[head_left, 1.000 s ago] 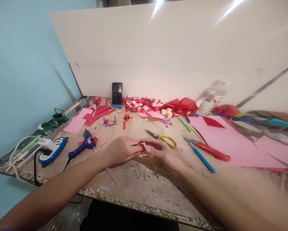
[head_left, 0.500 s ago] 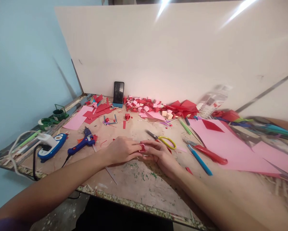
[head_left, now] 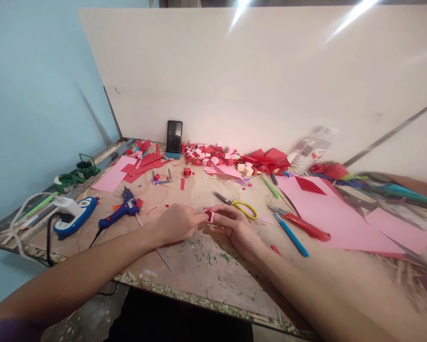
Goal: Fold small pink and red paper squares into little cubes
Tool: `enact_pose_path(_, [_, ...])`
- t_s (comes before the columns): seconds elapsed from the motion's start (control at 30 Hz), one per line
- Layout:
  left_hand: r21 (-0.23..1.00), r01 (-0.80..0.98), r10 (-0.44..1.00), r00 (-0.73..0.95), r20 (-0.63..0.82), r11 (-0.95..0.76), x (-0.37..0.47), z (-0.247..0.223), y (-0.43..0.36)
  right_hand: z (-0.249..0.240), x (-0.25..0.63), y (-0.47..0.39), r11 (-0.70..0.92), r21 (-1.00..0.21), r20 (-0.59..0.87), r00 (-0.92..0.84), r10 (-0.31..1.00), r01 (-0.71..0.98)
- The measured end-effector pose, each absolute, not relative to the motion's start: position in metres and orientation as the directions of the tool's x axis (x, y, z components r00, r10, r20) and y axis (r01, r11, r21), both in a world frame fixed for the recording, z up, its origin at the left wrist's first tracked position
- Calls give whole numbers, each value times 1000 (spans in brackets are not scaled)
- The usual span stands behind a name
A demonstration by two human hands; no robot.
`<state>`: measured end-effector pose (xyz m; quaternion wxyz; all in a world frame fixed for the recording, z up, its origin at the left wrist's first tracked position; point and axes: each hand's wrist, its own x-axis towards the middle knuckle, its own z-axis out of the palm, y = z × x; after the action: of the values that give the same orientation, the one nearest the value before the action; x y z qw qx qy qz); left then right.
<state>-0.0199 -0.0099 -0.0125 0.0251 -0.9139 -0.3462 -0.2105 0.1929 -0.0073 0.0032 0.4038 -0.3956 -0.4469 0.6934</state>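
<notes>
Between my two hands, over the front middle of the table, is a small red and pink folded paper piece [head_left: 209, 216]. My left hand [head_left: 180, 222] pinches its left side with the fingertips. The thumb and fingers of my right hand [head_left: 231, 225] close on its right side, covering part of it. Just beyond my right hand lie scissors [head_left: 243, 208] with yellow handles, blades pointing to the back left. A blue glue gun [head_left: 122, 212] rests to the left of my left hand.
Small red and pink paper boxes [head_left: 213, 154] are heaped at the back, beside a phone [head_left: 174, 137] on a stand. To the right lie a red utility knife [head_left: 308, 226], a blue pen [head_left: 290, 235] and pink paper sheets [head_left: 345, 213]. A power strip [head_left: 76, 217] sits left.
The paper piece has turned up and shows more between my fingertips. My left fingers have drawn back slightly from over it. The whole view has shifted a little.
</notes>
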Motion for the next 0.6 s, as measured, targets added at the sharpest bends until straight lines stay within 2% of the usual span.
enact_pose_path(0.1, [165, 644, 647, 647, 403, -747, -19, -12, -10, 5, 193, -6, -274, -934, -179, -363, 915, -231])
enact_pose_path(0.27, [352, 618, 709, 565, 422, -703, -15, -11, -11, 6, 192, -7, -288, -921, -184, -357, 916, -264])
enact_pose_path(0.47, [624, 528, 807, 491, 328, -576, -7, -4, -17, 0, 193, -9, -291, -913, -191, -330, 924, -286])
enact_pose_path(0.6, [797, 406, 860, 441, 259, -448, -3, 0, -22, -4, 194, -11, -232, -931, -131, -336, 933, -282])
